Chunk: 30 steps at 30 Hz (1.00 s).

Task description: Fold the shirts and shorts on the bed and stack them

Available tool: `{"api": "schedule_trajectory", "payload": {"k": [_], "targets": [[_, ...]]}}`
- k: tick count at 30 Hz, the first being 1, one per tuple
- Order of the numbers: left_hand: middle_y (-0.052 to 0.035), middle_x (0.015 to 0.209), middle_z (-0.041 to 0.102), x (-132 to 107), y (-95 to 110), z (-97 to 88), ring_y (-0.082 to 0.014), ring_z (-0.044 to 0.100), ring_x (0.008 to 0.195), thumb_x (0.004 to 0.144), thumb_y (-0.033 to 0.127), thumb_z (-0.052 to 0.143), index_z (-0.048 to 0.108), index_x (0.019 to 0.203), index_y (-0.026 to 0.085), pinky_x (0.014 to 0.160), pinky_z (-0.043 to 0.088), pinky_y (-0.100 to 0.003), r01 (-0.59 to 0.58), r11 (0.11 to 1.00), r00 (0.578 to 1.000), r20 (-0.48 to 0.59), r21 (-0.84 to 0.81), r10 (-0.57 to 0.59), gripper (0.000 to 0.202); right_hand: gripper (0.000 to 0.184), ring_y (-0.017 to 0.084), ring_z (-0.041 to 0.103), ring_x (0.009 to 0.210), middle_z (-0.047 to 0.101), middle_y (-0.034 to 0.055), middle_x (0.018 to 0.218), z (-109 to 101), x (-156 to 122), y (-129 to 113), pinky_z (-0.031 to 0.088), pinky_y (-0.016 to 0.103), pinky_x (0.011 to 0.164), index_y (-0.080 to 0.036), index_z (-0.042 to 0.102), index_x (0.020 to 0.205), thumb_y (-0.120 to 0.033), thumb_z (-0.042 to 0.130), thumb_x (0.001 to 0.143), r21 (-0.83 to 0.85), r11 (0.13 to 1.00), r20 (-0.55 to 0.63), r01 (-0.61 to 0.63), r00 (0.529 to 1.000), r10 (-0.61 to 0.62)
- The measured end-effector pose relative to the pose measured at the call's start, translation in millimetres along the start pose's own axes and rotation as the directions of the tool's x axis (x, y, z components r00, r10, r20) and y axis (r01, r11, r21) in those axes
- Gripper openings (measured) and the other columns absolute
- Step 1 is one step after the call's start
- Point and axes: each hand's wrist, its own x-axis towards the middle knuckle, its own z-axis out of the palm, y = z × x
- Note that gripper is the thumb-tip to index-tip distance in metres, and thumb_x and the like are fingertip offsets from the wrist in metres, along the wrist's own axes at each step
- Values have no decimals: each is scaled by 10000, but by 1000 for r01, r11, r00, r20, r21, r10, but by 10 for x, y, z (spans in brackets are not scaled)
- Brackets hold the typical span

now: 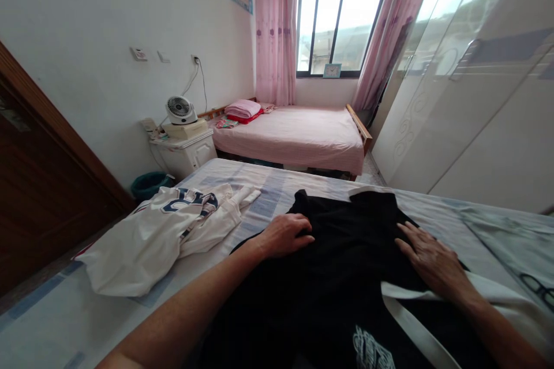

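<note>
A black garment (346, 242) is spread out on the near bed, with a white printed design (372, 349) low on it and a white band (415, 323) across its right part. My left hand (288, 234) rests on its upper left side, fingers loosely bent and thumb apart. On the upper right side lies my right hand (428, 251), fingers outstretched and flat against the cloth. To the left is a crumpled white garment (147, 242) with dark blue lettering.
Pale green cloth (511, 236) and dark-framed glasses (539, 288) lie at the right. Beyond the patterned bedsheet (242, 170) stand a pink-covered bed (298, 132), a nightstand (190, 153) with a small fan (180, 109), a bin (151, 184) and a glossy white wardrobe (467, 109).
</note>
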Motion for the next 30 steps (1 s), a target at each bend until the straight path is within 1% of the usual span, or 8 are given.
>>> {"api": "schedule_trajectory", "payload": {"k": [2, 5, 9, 14, 20, 25, 26, 30], "targets": [[-34, 984, 673, 21, -7, 9, -177, 643, 891, 879, 314, 473, 630, 998, 219, 815, 482, -289, 33, 983, 998, -46, -182, -42, 219, 471, 317, 425, 1281, 494, 87, 1388, -10, -2, -6, 388, 511, 966, -242, 643, 1151, -365, 294, 859, -13, 1000, 13, 14, 1000, -14], [-41, 912, 671, 56, -160, -32, -145, 655, 718, 881, 252, 425, 584, 1084, 180, 680, 508, -271, 275, 903, 921, -180, -329, -346, 268, 493, 314, 424, 1281, 483, 95, 1397, -32, -8, -25, 380, 507, 974, -227, 628, 1187, -352, 276, 866, -31, 999, 13, 16, 1000, -16], [-98, 985, 652, 41, -386, -132, -225, 635, 908, 752, 327, 638, 620, 1036, 146, 801, 483, -310, 510, 859, 838, -197, -45, -508, 337, 483, 306, 415, 1288, 474, 82, 1407, -65, -18, -49, 370, 509, 978, -240, 621, 1196, -347, 273, 877, -23, 1000, 22, 20, 1000, -19], [-119, 1084, 633, -2, -448, -143, -267, 597, 1017, 741, 454, 638, 614, 1086, 158, 833, 449, -319, 577, 810, 808, -212, 103, -549, 455, 477, 294, 418, 1289, 480, 64, 1404, -72, -25, -68, 364, 483, 986, -248, 606, 1209, -369, 265, 899, -41, 999, 1, 1, 1000, -1], [-21, 747, 647, 81, -514, -125, -165, 614, 729, 825, 289, 490, 608, 828, 173, 668, 444, -250, 473, 846, 812, -250, -247, -527, 166, 494, 294, 451, 1260, 489, 96, 1392, -61, -13, -73, 384, 455, 965, -204, 574, 1252, -389, 276, 904, -45, 999, -40, -8, 999, 6], [-31, 765, 635, 44, -811, -319, -160, 601, 684, 809, 226, 449, 568, 934, 148, 616, 441, -246, 592, 729, 563, -471, -343, -679, 189, 480, 288, 447, 1267, 487, 77, 1396, -76, -6, -85, 370, 454, 983, -224, 579, 1241, -397, 277, 910, -25, 999, -32, -21, 999, 20], [-36, 759, 634, 16, -861, -354, -169, 603, 684, 782, 190, 465, 567, 958, 144, 624, 442, -256, 628, 710, 546, -470, -319, -694, 209, 481, 285, 446, 1267, 486, 78, 1397, -78, -4, -89, 365, 453, 988, -223, 578, 1242, -397, 278, 910, -19, 999, -30, -28, 999, 27], [-71, 857, 664, -65, -913, -372, -218, 629, 833, 734, 125, 494, 599, 985, 160, 741, 454, -292, 692, 720, 656, -374, -49, -656, 275, 496, 279, 437, 1277, 477, 84, 1404, -86, 2, -106, 351, 447, 1007, -206, 554, 1272, -407, 295, 900, 6, 998, -25, -70, 997, 71]]}}
